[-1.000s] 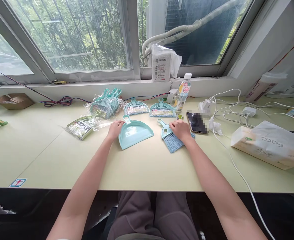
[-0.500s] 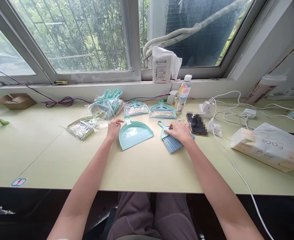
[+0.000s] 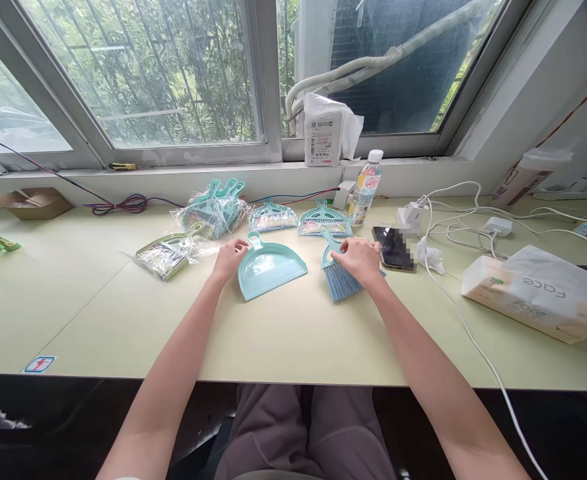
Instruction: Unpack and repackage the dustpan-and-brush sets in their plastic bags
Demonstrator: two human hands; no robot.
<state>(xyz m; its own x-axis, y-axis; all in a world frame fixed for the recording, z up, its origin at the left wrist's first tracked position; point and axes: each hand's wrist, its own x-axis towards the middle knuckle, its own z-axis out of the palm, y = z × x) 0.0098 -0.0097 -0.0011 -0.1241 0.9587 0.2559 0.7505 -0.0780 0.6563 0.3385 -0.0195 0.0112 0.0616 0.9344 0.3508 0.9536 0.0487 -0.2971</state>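
Two hands are at the table (image 3: 273,347): your right hand (image 3: 360,259) over the brush (image 3: 342,281), your left hand (image 3: 230,259) beside the left rim of the pan (image 3: 272,267). Nearest you are the bristles; let them lie lightly, since pressing down would probably splay the tips. Behind them your right fingers bend over the right part of the brush head, with the thumb near its middle; I cannot tell how firmly they close. Steer by the solid head rather than the bristles, and mind the phone (image 3: 394,247) just right of your knuckles. Your left fingers are bent and fairly narrow near the pan's handle; whether they touch or pinch the rim, I cannot tell. A light hold there should be enough to steady the pan.

The pan lies flat, left of the brush and apart from it. Its straight lip faces you, slanting farther away toward the right; the pale turquoise floor behind it is glossy, with a bright reflection, and the rounded back ends in a looped handle at the far left. The brush has dense blue bristles fanning toward you and a turquoise handle pointing away, toward a wrapped set (image 3: 326,220).
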